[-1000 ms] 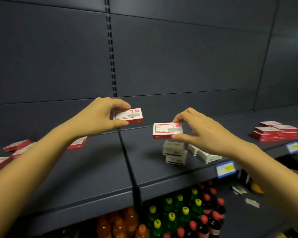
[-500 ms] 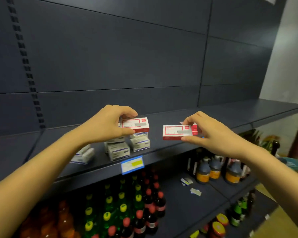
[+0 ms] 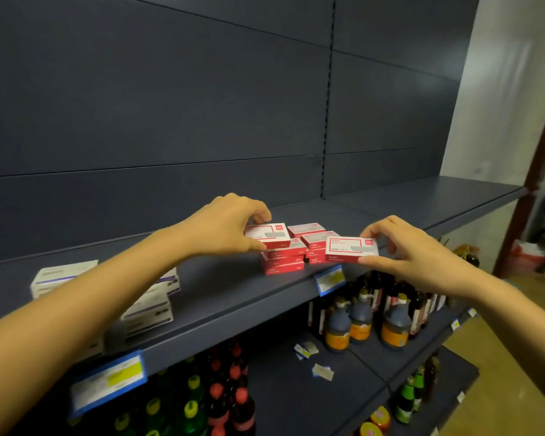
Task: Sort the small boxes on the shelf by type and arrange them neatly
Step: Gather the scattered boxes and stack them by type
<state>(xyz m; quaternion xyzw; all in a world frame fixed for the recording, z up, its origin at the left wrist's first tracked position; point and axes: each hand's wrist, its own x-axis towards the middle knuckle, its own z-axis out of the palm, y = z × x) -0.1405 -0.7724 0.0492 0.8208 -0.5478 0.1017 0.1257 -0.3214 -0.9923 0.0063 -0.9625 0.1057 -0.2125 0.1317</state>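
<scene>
**Q:** From the head camera, what are your hands doing?

**A:** My left hand (image 3: 224, 228) pinches a first red box (image 3: 269, 236). The thumb is on its near edge and the fingers (image 3: 258, 214) curl over the far one. The box sits right above the red stack (image 3: 283, 262) on the shelf (image 3: 227, 291). I cannot tell whether it touches.

**Q:** And the other?

**A:** My right hand (image 3: 416, 250) grips a second red box (image 3: 351, 249), thumb on the near edge and fingers on the far one. It is just beside the stack's right side (label up, print too blurred to read).

**Q:** Anything else there?

**A:** White boxes (image 3: 148, 309) with a purple stripe lie further left on the same shelf, partly behind my left forearm. A blue price tag (image 3: 329, 280) hangs on the shelf's front edge. Dark bottles (image 3: 359, 319) stand on the shelf below.
</scene>
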